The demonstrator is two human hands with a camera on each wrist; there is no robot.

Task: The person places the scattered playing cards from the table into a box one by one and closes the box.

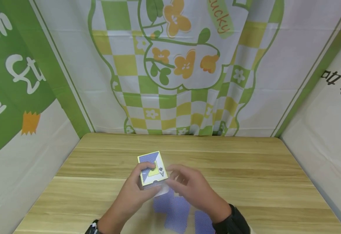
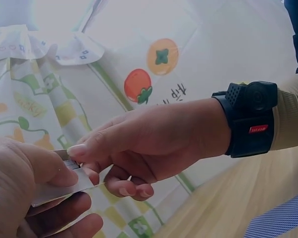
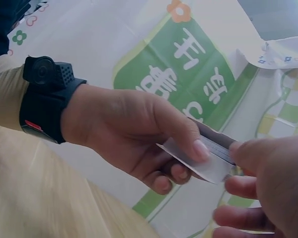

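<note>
A playing-card box with a blue patterned face and an ace of spades is tilted above the table. My left hand grips it, thumb on the near side and a finger across its face. In the right wrist view, the box's white flap hangs out under the left thumb, and card edges show in the open end. My right hand has its thumb and curled index finger at the box's corner by that end. Part of the box is hidden behind the fingers.
Blue-backed playing cards lie on the wooden table below the hands. Another blue card lies by the right wrist, partly covered. A patterned curtain hangs behind the table, with printed cloth on both sides.
</note>
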